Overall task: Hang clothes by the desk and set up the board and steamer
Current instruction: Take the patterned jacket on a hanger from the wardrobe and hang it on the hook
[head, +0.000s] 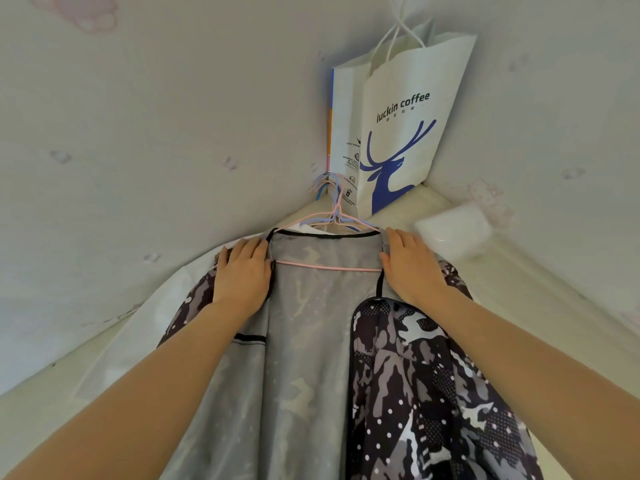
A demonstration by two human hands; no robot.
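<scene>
Head view is showing the left hand (pixel 242 271) and right hand (pixel 410 268) lying flat, smoothing the camouflage jacket (pixel 433 393) over the pink hanger (pixel 329 268). Hanging seems nearly finished; next, letting go gently.

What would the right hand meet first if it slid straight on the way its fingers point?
Probably the bunch of hangers at the jacket's collar; the right hand lies flat on the jacket's shoulder, fingers aimed up toward them. The paper bag hangs beyond; depth is unclear.

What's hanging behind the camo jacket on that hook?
Behind the camo jacket hang more wire hangers, pink and blue, and a white garment shows at its left side. The jacket covers whatever else they carry.
</scene>
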